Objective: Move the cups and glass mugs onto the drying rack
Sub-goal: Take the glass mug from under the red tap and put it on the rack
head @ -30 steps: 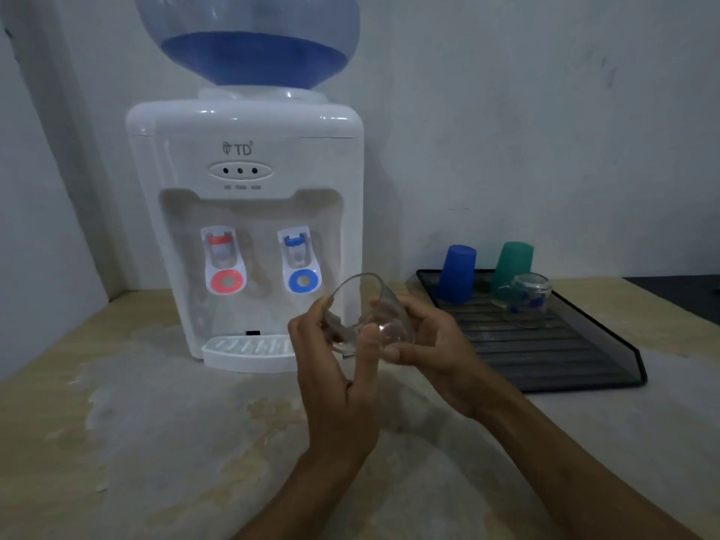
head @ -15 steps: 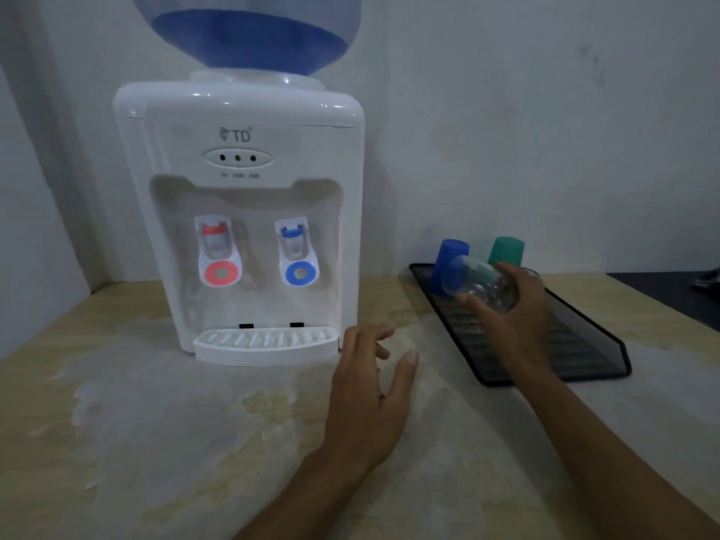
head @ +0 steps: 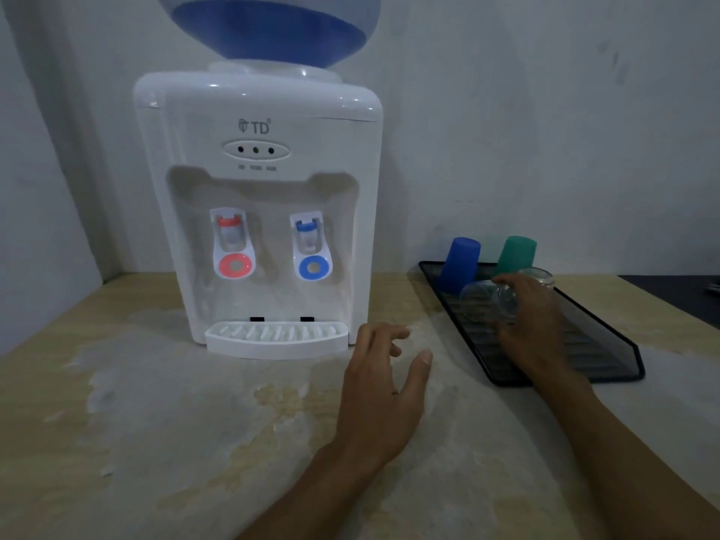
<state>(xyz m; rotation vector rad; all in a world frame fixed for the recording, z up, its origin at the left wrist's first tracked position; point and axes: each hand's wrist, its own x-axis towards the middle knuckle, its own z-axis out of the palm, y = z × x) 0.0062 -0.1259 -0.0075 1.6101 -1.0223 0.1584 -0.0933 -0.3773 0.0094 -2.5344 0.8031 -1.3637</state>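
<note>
Fingers of the right hand (head: 533, 317) wrap a clear glass mug (head: 489, 304), which lies tipped on its side with its mouth pointing left, held over the black ridged plastic drying rack (head: 607, 356); whether the glass touches the rack's ribs cannot be told. At the far end of the rack stand an upturned blue plastic cup (head: 459, 265) and an upturned green plastic cup (head: 516, 257), side by side, and a second clear glass mug (head: 541, 275) shows just behind the right hand, partly hidden by it. The left hand (head: 385, 387) is empty, palm down with fingers loosely spread, low over the worn, pale-stained wooden countertop (head: 163, 415); contact with the surface cannot be told. To the left sits a white tabletop water dispenser (head: 257, 181) with red and blue taps, topped by a blue water bottle (head: 269, 29), well apart from the rack.
</note>
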